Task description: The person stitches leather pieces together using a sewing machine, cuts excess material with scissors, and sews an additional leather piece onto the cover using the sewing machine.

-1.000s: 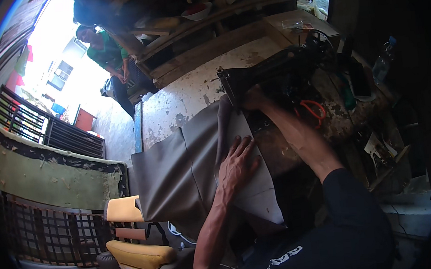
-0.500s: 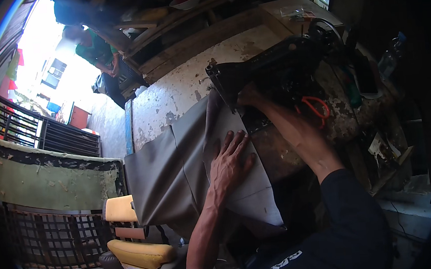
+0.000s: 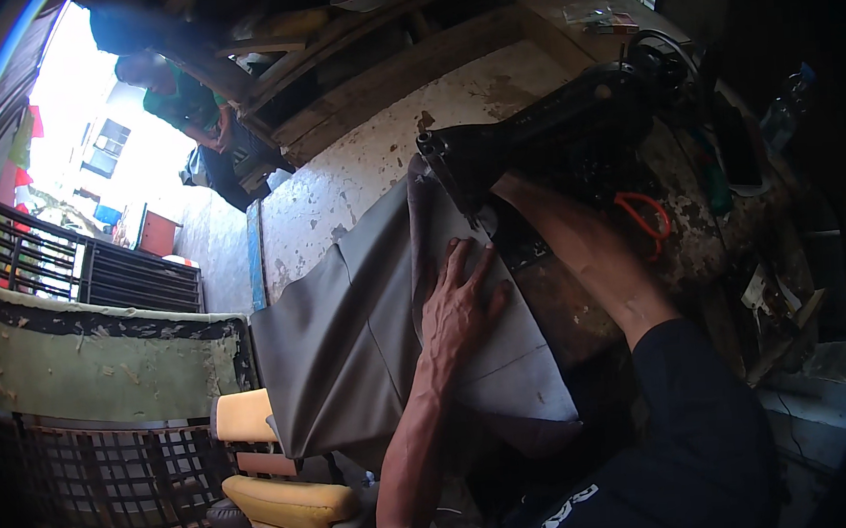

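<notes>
A large piece of grey sheet material (image 3: 350, 338), which looks like leatherette, drapes over the table edge and runs beneath the head of a black sewing machine (image 3: 550, 123). My left hand (image 3: 457, 306) lies flat on it, fingers spread, the fingertips just short of the needle area. A seam line or crease crosses the sheet left of this hand. My right forearm (image 3: 589, 252) reaches under the machine's arm. Of my right hand (image 3: 508, 191) only the wrist end shows; its fingers are hidden behind the machine head.
Orange-handled scissors (image 3: 648, 221) lie right of my forearm on the worn table (image 3: 321, 207). A clear plastic bottle (image 3: 785, 111) stands at the far right. Yellow padded cushions (image 3: 287, 499) and a green-backed panel (image 3: 106, 360) are at left. Another person (image 3: 186, 104) sits beyond the table.
The grey sheet has moved a little forward under the machine head, its near corner going away from me. My left hand has gone with it, closer to the needle. The view has shifted slightly.
</notes>
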Demonstrator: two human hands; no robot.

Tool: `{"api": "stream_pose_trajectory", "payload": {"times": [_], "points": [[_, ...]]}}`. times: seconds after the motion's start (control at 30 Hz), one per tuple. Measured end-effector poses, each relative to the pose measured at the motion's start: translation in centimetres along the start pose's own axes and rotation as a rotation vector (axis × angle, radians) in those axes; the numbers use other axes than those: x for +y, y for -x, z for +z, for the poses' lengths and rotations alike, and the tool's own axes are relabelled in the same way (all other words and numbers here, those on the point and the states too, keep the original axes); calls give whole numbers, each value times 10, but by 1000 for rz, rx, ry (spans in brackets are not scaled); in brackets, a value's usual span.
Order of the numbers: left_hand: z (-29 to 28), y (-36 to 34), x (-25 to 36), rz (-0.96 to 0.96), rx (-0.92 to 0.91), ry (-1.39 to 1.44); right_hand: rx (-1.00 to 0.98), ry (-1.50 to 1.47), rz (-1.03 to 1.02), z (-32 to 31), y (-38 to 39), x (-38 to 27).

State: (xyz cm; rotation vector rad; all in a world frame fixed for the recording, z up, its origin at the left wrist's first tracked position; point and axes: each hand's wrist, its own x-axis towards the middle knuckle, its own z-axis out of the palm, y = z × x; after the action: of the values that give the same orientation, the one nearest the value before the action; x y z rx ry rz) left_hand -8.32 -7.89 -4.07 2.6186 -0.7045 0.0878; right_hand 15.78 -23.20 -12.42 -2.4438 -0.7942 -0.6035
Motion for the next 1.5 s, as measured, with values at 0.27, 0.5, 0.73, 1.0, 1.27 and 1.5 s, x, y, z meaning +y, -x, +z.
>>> {"api": "stream_pose_trajectory", "payload": {"times": [0.27,0.5,0.73,1.0,1.27,1.5], "points": [[2,-19,-9,-66,22,-18,39,-39,16,10,-9,8],[4,-33,-13,-63,33,6,68,-48,23,13,-18,21],[-2,-37,-27,-58,132,40,223,-394,23,17,-29,3],[-77,133,-52,-351,755,31,28,-263,99,4,26,57],[-92,325,-180,-964,1087,298,-405,-445,403,-208,191,-170],[-90,327,-208,-980,980,400,-331,-163,474,-197,305,-264]]}}
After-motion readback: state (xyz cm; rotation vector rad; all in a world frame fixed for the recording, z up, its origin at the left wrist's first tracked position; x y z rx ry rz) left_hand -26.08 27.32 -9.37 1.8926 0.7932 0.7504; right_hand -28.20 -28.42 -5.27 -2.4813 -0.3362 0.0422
